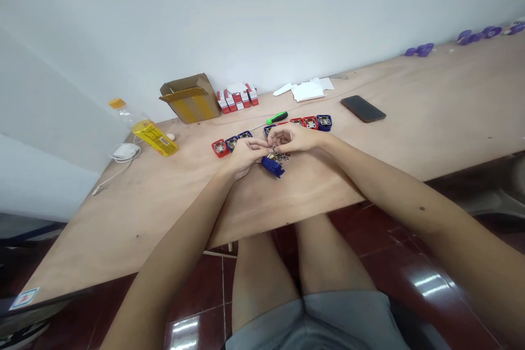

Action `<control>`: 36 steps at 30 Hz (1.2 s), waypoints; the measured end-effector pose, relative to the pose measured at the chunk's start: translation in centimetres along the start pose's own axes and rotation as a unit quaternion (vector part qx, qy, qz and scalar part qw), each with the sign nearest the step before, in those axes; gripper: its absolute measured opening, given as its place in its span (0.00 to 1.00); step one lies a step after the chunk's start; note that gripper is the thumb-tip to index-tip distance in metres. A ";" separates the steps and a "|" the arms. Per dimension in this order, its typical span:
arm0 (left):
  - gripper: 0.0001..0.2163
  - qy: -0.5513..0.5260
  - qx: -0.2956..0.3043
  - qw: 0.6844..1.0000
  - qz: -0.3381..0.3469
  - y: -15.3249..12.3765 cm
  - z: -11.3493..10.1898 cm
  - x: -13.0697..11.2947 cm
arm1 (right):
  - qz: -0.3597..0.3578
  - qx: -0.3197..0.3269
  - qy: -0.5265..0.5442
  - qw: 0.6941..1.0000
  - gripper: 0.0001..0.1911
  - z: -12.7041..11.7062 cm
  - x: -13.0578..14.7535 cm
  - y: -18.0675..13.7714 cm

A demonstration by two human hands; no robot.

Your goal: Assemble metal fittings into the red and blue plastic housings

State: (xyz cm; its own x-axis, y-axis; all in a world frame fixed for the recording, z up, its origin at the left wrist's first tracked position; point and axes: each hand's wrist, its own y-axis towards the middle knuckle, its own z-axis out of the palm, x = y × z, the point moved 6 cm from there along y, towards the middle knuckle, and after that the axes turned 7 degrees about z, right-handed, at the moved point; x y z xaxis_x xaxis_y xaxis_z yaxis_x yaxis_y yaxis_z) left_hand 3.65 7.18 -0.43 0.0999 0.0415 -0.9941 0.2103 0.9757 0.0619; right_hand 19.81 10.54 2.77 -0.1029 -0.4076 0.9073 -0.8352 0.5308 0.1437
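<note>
"What are you gripping?"
"I can't tell; your left hand (248,154) and right hand (296,138) meet at the fingertips (282,147)."
"And your blue case (271,167)?"
"Just on your side of them, beside small metal parts (282,157)."

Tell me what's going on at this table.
A person is working with both bare hands: the left hand and right hand come together at the fingertips by some small metal parts, right next to a blue case. Exactly what is pinched is too small to tell. More red and blue cases lie beyond the hands, near a green-handled screwdriver. A phone lies off to the right.
</note>
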 end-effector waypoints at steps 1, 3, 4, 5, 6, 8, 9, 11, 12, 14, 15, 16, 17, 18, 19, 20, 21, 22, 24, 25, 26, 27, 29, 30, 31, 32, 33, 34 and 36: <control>0.22 -0.003 0.000 1.000 -0.001 0.0 0.0 0.0 | 0.003 -0.002 -0.002 1.000 0.12 0.0 -0.1 0.0; 0.24 -0.007 0.003 1.000 -0.003 -0.1 0.1 -0.1 | 0.008 -0.005 -0.006 1.000 0.15 0.0 -0.2 0.0; 0.25 -0.007 0.006 1.000 -0.003 -0.1 0.1 -0.1 | 0.008 -0.004 -0.007 1.000 0.16 0.0 -0.3 0.0; 0.26 -0.006 0.010 1.000 -0.003 -0.1 0.1 -0.1 | 0.008 -0.001 -0.006 1.000 0.17 0.1 -0.3 0.0; 0.27 -0.005 0.012 1.000 -0.003 -0.2 0.1 -0.2 | 0.006 0.002 -0.005 1.000 0.17 0.2 -0.4 0.1; 0.28 -0.004 0.014 1.000 -0.001 -0.2 0.1 -0.2 | 0.000 0.005 -0.001 1.000 0.18 0.4 -0.4 0.2; 0.29 -0.004 0.014 1.000 0.000 -0.2 0.1 -0.2 | -0.003 0.005 -0.001 1.000 0.19 0.5 -0.4 0.2; 0.29 -0.005 0.014 1.000 0.002 -0.2 0.1 -0.1 | -0.003 0.002 -0.005 1.000 0.20 0.6 -0.4 0.3; 0.29 -0.006 0.015 1.000 0.002 -0.2 0.0 -0.1 | 0.000 0.001 -0.006 1.000 0.20 0.6 -0.4 0.3; 0.29 -0.012 0.018 1.000 0.004 -0.1 0.0 0.0 | 0.005 -0.002 -0.006 1.000 0.20 0.5 -0.4 0.2; 0.29 -0.015 0.020 1.000 0.005 0.0 0.0 0.1 | 0.008 -0.003 -0.004 1.000 0.20 0.5 -0.4 0.2; 0.29 -0.016 0.021 1.000 0.006 0.0 0.0 0.1 | 0.011 -0.005 -0.003 1.000 0.19 0.4 -0.4 0.1; 0.29 -0.016 0.020 1.000 0.007 0.0 0.0 0.0 | 0.013 -0.006 -0.002 1.000 0.19 0.4 -0.5 0.1; 0.29 -0.014 0.019 1.000 0.007 0.0 0.0 0.0 | 0.015 -0.007 -0.001 1.000 0.19 0.3 -0.5 0.1; 0.30 -0.011 0.016 1.000 0.007 0.0 0.0 -0.1 | 0.016 -0.007 0.001 1.000 0.20 0.3 -0.6 0.0; 0.31 -0.006 0.013 1.000 0.006 0.0 0.0 -0.1 | 0.016 -0.006 0.004 1.000 0.21 0.3 -0.6 0.0; 0.31 -0.002 0.010 1.000 0.006 0.0 0.0 -0.2 | 0.014 -0.003 0.007 1.000 0.22 0.3 -0.6 0.0; 0.31 0.002 0.008 1.000 0.006 0.0 0.0 -0.3 | 0.011 0.000 0.009 1.000 0.22 0.3 -0.7 0.0; 0.29 0.003 0.006 1.000 0.012 0.0 -0.1 -0.5 | 0.005 0.005 0.011 1.000 0.23 0.4 -0.6 0.1; 0.28 0.002 0.006 1.000 0.018 0.0 -0.1 -0.6 | 0.003 0.005 0.010 1.000 0.23 0.4 -0.6 0.1; 0.27 0.002 0.007 1.000 0.025 0.1 -0.2 -0.7 | 0.002 0.002 0.006 1.000 0.21 0.3 -0.6 0.1; 0.26 0.003 0.007 0.999 0.031 0.2 -0.4 -0.8 | 0.003 -0.004 -0.001 1.000 0.20 0.3 -0.5 0.1; 0.23 0.010 0.005 0.999 0.040 0.4 -0.9 -0.9 | 0.013 -0.018 -0.026 0.999 0.15 0.1 -0.4 0.0; 0.21 0.013 0.001 0.999 0.045 0.5 -1.2 -1.0 | 0.021 -0.023 -0.043 0.999 0.13 0.0 -0.4 0.0; 0.20 0.013 -0.007 0.999 0.052 0.6 -1.6 -1.1 | 0.029 -0.027 -0.059 0.997 0.11 -0.1 -0.4 0.0; 0.19 0.011 -0.016 0.998 0.062 0.8 -2.0 -1.2 | 0.037 -0.029 -0.072 0.996 0.10 -0.1 -0.3 -0.1; 0.18 0.007 -0.027 0.997 0.074 0.9 -2.4 -1.3 | 0.044 -0.030 -0.081 0.995 0.09 -0.1 -0.3 -0.1; 0.18 0.002 -0.039 0.996 0.085 1.0 -2.7 -1.4 | 0.050 -0.033 -0.085 0.995 0.09 -0.1 -0.3 -0.1; 0.19 -0.010 -0.070 0.992 0.105 1.2 -3.3 -1.5 | 0.057 -0.046 -0.086 0.994 0.09 -0.2 -0.4 -0.1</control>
State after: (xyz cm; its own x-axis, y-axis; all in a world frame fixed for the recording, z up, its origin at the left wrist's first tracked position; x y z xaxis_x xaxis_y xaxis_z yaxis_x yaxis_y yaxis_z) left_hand 0.57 9.00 0.81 0.1460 0.2448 -0.9585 0.0462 0.9662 0.2538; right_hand 20.05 10.76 2.50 -0.2913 -0.4573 0.8402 -0.7612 0.6427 0.0860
